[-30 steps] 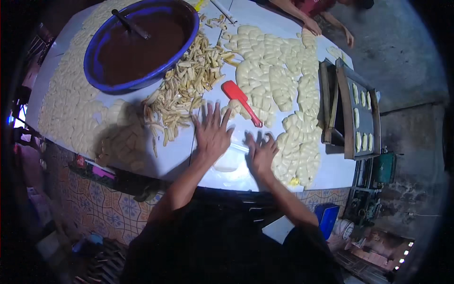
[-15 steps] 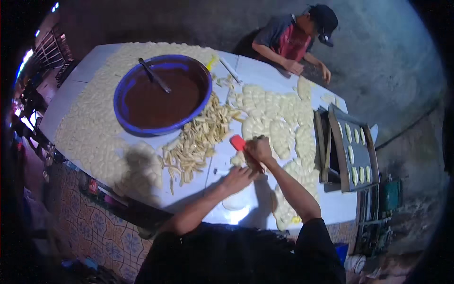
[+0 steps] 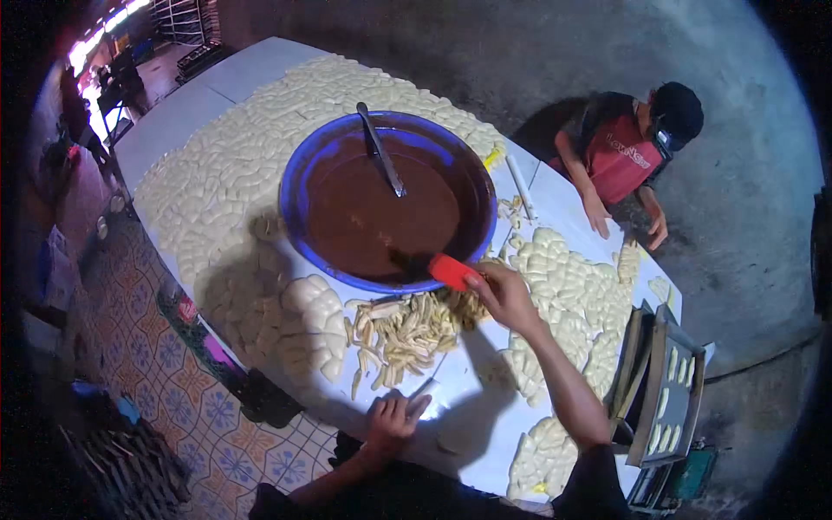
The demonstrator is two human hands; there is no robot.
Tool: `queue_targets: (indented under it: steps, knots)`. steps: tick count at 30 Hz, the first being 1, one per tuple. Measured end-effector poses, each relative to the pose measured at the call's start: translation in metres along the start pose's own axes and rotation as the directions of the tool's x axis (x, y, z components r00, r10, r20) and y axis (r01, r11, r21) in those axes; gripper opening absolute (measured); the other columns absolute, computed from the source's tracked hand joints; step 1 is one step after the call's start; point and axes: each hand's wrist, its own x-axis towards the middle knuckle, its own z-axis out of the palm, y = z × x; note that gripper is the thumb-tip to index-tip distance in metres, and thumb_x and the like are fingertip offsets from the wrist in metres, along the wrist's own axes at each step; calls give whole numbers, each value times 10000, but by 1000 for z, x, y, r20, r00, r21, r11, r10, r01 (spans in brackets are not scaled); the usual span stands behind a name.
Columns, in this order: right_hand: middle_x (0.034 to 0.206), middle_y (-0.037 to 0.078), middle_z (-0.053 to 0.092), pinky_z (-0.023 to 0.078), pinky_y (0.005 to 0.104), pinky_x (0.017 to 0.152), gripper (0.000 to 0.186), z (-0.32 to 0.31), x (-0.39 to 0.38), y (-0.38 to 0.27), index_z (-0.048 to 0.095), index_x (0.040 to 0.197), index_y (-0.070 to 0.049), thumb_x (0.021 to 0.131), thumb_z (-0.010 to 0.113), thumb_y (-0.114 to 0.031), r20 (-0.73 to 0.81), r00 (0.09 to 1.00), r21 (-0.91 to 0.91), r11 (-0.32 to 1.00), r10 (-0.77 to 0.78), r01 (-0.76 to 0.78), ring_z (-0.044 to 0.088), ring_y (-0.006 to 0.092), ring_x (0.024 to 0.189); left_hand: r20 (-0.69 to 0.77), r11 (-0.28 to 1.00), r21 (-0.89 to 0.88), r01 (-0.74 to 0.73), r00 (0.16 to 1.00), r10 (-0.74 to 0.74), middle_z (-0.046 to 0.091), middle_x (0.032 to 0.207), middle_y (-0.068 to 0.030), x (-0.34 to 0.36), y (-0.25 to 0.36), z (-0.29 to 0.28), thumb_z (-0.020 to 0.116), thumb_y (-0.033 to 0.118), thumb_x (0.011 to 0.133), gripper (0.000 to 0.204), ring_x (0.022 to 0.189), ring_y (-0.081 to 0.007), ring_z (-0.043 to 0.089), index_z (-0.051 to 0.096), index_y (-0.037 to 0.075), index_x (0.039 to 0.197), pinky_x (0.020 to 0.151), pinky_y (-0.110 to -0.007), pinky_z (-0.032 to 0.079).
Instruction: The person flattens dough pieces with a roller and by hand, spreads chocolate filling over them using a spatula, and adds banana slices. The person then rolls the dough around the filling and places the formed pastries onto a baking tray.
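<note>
My right hand (image 3: 507, 299) grips a red-handled tool (image 3: 452, 271) at the near right rim of a blue basin (image 3: 293, 244). The tool's dark end reaches over the brown paste (image 3: 381, 217) in it; whether it is a brush or a spatula I cannot tell. My left hand (image 3: 392, 426) is curled over the table's near edge, close to a pile of pale yellow-brown strips (image 3: 403, 334). Something thin and grey shows by its thumb, too unclear to name. Flat pale dough pieces (image 3: 314, 314) lie left of the strips, and more dough pieces (image 3: 568, 282) lie right of the basin.
A metal utensil (image 3: 381, 149) leans inside the basin. Beyond it lies a white stick (image 3: 521, 186). Trays (image 3: 672, 390) holding shaped dough pieces stand at the right edge. Another person (image 3: 615, 156) leans at the table's far right side. Patterned tiles (image 3: 221, 416) cover the floor at left.
My right hand has brought the red-handled tool from the near table to the basin. My left hand has drawn back toward the near edge. The view has shifted and turned.
</note>
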Motion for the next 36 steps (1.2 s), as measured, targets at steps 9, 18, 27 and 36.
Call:
queue_targets:
  steps: [9,18,27,36]
  knots:
    - [1040,179,739,576,493,793,202,78,143,-22,755,1000,-88,847,646,-161,624,773,-564,751,116,343,718,369,996,339,976,-216,27,940,49,522,1224,-211,-24,-10,18,650,206,810,692,1104,-373,540,500,203,1485,899,-484,462]
    - [974,200,722,542,474,789,331,15,129,-48,754,1143,-96,829,648,-112,716,681,-238,863,-154,445,682,405,952,336,896,-396,200,940,-62,558,1125,-185,-21,-7,9,629,177,845,816,1009,-360,565,331,246,1602,857,-500,472]
    - [921,101,697,528,346,740,367,-48,-114,-18,738,1205,-70,862,658,35,587,805,189,982,-91,-26,675,196,823,222,945,-272,182,967,-122,524,970,-145,15,-8,-18,703,104,794,648,960,-347,565,557,162,1423,838,-464,476]
    - [1262,205,557,574,461,805,642,122,-361,1,480,1496,-272,915,725,-149,-34,988,-270,950,152,-155,618,379,1021,207,962,-232,142,974,-94,529,1006,-168,8,0,12,711,151,844,680,987,-345,571,508,152,1493,863,-462,469]
